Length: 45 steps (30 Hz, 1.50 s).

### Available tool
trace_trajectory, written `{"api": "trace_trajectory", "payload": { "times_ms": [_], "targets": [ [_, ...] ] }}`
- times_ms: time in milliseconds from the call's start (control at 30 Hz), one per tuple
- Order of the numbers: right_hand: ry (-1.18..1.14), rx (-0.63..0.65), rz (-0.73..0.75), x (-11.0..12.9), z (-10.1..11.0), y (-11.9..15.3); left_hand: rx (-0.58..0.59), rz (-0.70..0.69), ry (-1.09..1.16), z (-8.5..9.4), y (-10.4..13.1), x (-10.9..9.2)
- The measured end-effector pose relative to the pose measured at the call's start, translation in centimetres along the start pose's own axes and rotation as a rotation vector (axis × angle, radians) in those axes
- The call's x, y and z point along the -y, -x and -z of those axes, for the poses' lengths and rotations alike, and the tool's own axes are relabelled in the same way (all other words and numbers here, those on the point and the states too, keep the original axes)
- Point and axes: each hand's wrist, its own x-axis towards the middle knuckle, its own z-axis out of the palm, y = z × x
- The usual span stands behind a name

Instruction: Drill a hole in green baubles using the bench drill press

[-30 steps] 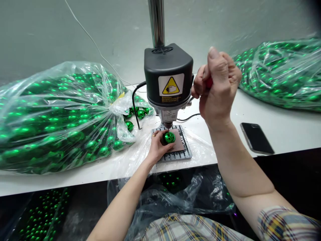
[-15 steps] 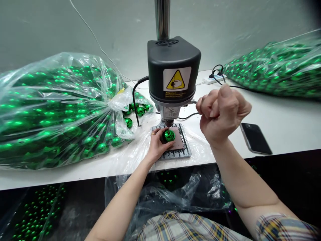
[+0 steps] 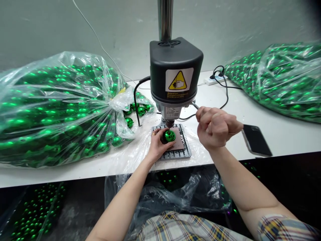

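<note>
looks like you're at the drilling step: the bit of the drill press (image 3: 176, 73) comes down to the top of the green ball (image 3: 170, 136), though whether it's through the shell, can't tell. your left grip (image 3: 157, 144) is curled partway around that ball, fingers on the far side, thumb on the near side, pinning it on the pinkish pad (image 3: 179, 142) over the slotted base plate (image 3: 186, 154). so the ball sits right between thumb and fingers, directly under the chuck (image 3: 170, 123). your right grip (image 3: 217, 127) is a closed fist at the end of the lever (image 3: 195, 105), up and to the right of the ball, well apart from it; the handle itself is hidden in it. next move probably calls for steady lever pressure, the ball kept from rolling, and fingertips clear of the bit. loose balls (image 3: 141, 110) lie on the table (image 3: 283, 134) by the tied bag (image 3: 57, 110), left of the press.
</note>
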Motion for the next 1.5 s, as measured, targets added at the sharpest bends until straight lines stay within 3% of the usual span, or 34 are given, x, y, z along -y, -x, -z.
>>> {"api": "trace_trajectory", "payload": {
  "times_ms": [200,267,333,400,500,567,600,700,767,833,900,1000,1067,1200,1233,1300,1400,1433,1500],
  "targets": [
    [0.018,0.049,0.084,-0.6,0.7,1.7,-0.015,0.005,0.03,-0.1,0.2,0.3],
    [0.007,0.004,0.076,-0.3,0.1,1.4,-0.012,0.009,0.034,-0.1,0.1,0.4],
    [-0.011,-0.107,0.001,0.1,-0.8,-0.1,-0.017,0.01,0.042,-0.1,-0.2,0.3],
    [-0.003,-0.202,-0.18,0.4,-1.9,-2.5,-0.035,0.014,0.045,-0.1,-0.3,-0.2],
    [0.0,-0.22,-0.439,0.3,-3.0,-6.1,-0.103,-0.001,-0.014,0.4,0.8,-1.5],
    [-0.035,-0.234,-0.518,-0.1,-3.3,-7.6,-0.14,-0.014,-0.112,1.2,2.8,-2.7],
    [-0.05,-0.236,-0.535,-0.3,-3.2,-7.9,-0.115,-0.016,-0.166,1.8,4.1,-3.3],
    [-0.076,-0.236,-0.536,-0.9,-3.0,-7.8,0.132,-0.029,-0.254,4.0,7.5,-4.4],
    [-0.081,-0.247,-0.536,-1.0,-3.0,-7.5,0.169,-0.047,-0.267,6.0,7.7,-4.4],
    [-0.076,-0.273,-0.529,-0.9,-3.1,-7.4,0.023,-0.045,-0.337,8.4,5.5,-3.8],
    [-0.07,-0.285,-0.527,-0.7,-3.2,-7.4,-0.11,-0.01,-0.525,10.7,1.4,-2.8],
    [-0.059,-0.272,-0.517,-0.6,-3.3,-7.6,0.009,0.155,-0.901,13.4,-5.2,-1.3],
    [-0.047,-0.255,-0.511,-0.6,-3.2,-7.6,0.102,0.283,-1.018,14.3,-8.3,-0.6],
    [-0.036,-0.242,-0.508,-0.7,-3.1,-7.5,0.122,0.314,-1.023,15.2,-10.0,0.0],
    [-0.039,-0.239,-0.504,-0.7,-3.1,-7.5,0.092,0.304,-1.013,15.3,-9.7,0.0],
    [-0.047,-0.228,-0.494,-0.7,-3.1,-7.5,-0.074,0.269,-0.883,15.7,-8.3,-0.4],
    [-0.055,-0.217,-0.469,-0.6,-3.2,-7.5,-0.365,0.195,-0.356,15.6,-4.6,-1.9],
    [-0.057,-0.215,-0.466,-0.6,-3.2,-7.5,-0.373,0.183,-0.15,15.2,-3.1,-2.6],
    [-0.064,-0.214,-0.467,-0.7,-3.2,-7.5,-0.235,0.202,0.184,13.9,-0.3,-4.0]
  ]
}}
